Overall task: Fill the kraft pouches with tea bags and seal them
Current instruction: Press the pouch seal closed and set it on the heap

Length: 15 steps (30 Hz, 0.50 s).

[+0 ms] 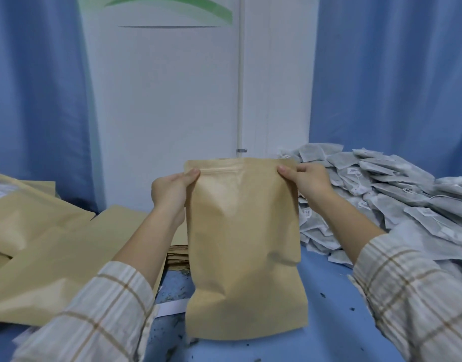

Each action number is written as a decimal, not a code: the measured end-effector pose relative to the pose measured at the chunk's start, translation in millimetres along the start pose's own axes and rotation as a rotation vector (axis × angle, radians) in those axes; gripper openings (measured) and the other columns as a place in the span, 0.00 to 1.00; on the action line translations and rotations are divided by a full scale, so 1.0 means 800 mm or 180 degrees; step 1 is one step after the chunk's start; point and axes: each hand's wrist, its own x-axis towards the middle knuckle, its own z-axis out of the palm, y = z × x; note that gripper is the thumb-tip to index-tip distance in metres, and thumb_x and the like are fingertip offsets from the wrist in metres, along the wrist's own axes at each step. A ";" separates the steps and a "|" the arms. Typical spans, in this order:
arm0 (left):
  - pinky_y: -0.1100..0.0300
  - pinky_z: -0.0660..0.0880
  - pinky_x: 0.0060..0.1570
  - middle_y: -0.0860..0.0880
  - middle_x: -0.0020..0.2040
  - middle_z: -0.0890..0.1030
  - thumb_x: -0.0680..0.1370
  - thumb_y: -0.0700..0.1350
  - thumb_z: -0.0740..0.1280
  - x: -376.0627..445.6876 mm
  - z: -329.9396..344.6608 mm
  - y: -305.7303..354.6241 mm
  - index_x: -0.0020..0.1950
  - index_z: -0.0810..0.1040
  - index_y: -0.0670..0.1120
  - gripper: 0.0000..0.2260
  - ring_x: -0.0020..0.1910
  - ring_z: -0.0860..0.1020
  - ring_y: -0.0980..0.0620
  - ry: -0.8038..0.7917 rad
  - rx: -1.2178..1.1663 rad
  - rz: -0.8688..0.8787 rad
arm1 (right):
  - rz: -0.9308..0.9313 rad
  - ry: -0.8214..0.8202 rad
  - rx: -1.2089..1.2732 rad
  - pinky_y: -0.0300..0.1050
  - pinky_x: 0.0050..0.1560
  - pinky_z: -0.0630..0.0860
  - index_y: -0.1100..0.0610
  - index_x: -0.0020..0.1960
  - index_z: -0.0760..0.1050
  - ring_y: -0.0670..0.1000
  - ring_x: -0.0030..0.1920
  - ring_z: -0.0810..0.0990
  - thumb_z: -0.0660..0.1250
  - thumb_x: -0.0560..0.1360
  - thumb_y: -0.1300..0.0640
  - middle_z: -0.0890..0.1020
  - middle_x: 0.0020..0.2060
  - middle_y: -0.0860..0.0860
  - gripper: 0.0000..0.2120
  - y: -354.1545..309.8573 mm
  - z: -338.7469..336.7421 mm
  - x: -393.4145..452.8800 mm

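While upright on the table, one kraft pouch (top corners) in two pinching grips: left hand, right hand.

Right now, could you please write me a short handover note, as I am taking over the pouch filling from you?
Left hand pinches the upright pouch at its top left corner; right hand pinches the top right.
The pouch stands on the blue table and bulges as if filled.
Loose tea bags are heaped to the right; other pouches lie to the left.
I cannot tell whether the top strip is sealed: press along it, then carry on with the next pouch.
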 end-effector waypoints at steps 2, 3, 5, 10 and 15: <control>0.59 0.77 0.39 0.48 0.38 0.83 0.71 0.41 0.74 -0.003 0.004 0.000 0.37 0.81 0.44 0.05 0.39 0.81 0.49 -0.0042 0.0044 -0.0001 | -0.0070 -0.0142 -0.0643 0.46 0.50 0.75 0.61 0.53 0.79 0.52 0.50 0.79 0.69 0.73 0.54 0.82 0.51 0.55 0.13 -0.002 -0.001 -0.001; 0.58 0.77 0.40 0.48 0.37 0.83 0.72 0.42 0.74 -0.007 0.007 -0.002 0.36 0.81 0.45 0.05 0.38 0.81 0.49 -0.0090 0.0153 0.0040 | -0.0210 -0.0074 -0.1141 0.48 0.56 0.74 0.60 0.58 0.76 0.54 0.55 0.77 0.68 0.73 0.54 0.79 0.57 0.56 0.17 -0.005 0.000 0.000; 0.57 0.77 0.43 0.49 0.36 0.84 0.72 0.44 0.73 -0.016 0.016 -0.005 0.36 0.81 0.46 0.06 0.38 0.81 0.49 -0.0164 0.0355 0.0179 | -0.0915 0.0330 -0.1951 0.49 0.65 0.66 0.57 0.67 0.70 0.56 0.64 0.70 0.65 0.74 0.54 0.71 0.64 0.56 0.22 -0.018 0.012 -0.004; 0.58 0.71 0.37 0.52 0.28 0.78 0.70 0.45 0.74 -0.037 0.047 0.005 0.29 0.79 0.46 0.10 0.32 0.74 0.52 -0.0006 0.0608 0.0612 | -0.2592 -0.0157 -0.2648 0.46 0.55 0.65 0.53 0.51 0.80 0.54 0.54 0.76 0.56 0.80 0.48 0.81 0.51 0.51 0.16 -0.072 0.069 -0.030; 0.58 0.69 0.37 0.52 0.29 0.76 0.71 0.44 0.73 -0.041 0.040 0.011 0.29 0.78 0.47 0.11 0.33 0.72 0.52 0.0087 0.0650 0.0717 | -0.1707 -0.1323 -0.2206 0.30 0.33 0.67 0.46 0.39 0.75 0.39 0.36 0.72 0.65 0.74 0.42 0.73 0.31 0.39 0.10 -0.085 0.059 -0.025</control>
